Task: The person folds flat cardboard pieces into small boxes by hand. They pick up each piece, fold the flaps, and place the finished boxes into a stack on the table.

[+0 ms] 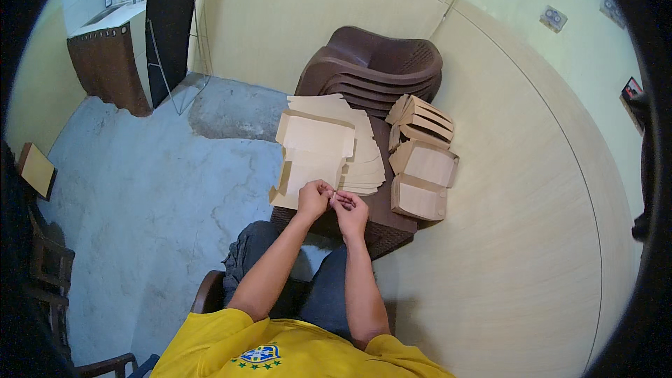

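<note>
A partly folded brown cardboard box (315, 134) lies opened out on a brown table (374, 213), some of its side flaps raised. My left hand (315, 199) pinches its near edge close to the near right corner. My right hand (350, 213) is closed at that same corner, its fingertips meeting those of the left. The fingers hide the exact bit of cardboard between them. Beneath and to the right of the box, several flat cardboard blanks (365, 161) are fanned out in a pile.
Folded boxes (423, 122) stand at the table's right side, with an opened box (422, 192) nearer me. Behind the table rises a stack of brown plastic chairs (374, 66). A wooden wall panel (518, 203) closes off the right. A sink counter (108, 56) stands far left.
</note>
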Demonstrator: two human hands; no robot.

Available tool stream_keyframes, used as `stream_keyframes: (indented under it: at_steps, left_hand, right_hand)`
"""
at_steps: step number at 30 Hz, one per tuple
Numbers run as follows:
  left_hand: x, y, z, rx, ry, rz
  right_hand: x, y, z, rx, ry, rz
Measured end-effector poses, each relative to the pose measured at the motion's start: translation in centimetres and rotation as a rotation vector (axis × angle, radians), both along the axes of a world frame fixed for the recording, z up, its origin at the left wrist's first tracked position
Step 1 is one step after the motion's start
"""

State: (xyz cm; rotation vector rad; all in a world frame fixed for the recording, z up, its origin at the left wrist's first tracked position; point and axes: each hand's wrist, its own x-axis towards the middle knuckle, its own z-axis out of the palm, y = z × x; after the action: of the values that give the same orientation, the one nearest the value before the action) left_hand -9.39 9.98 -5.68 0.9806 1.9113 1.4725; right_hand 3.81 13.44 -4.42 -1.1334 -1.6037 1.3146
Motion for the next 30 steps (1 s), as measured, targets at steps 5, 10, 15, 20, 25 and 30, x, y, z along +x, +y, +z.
stream_keyframes:
  at_steps: [5, 10, 15, 20, 25, 30]
  left_hand:
    - [-0.4, 0.2, 0.0, 0.020, -0.042, -0.048]
    - [-0.9, 0.5, -0.5, 0.034, -0.070, -0.132]
    - [-0.1, 0.7, -0.3, -0.035, -0.022, -0.059]
    - [0.5, 0.0, -0.1, -0.049, 0.108, -0.056]
    - [1.1, -0.1, -0.2, -0.001, 0.148, -0.028]
    - [0.8, -0.3, -0.4, 0.011, -0.012, -0.093]
  right_hand:
    - [-0.5, 0.3, 0.2, 0.006, 0.070, -0.029]
    - [-0.3, 0.7, -0.7, -0.043, 0.136, -0.039]
    - [-0.5, 0.4, -0.7, -0.045, 0.147, -0.066]
    - [-0.9, -0.6, 1.1, 0.206, -0.172, -0.187]
    - [-1.4, -1.6, 2.1, 0.381, -0.347, -0.269]
    - [-0.3, -1.1, 1.7, 0.300, -0.215, -0.234]
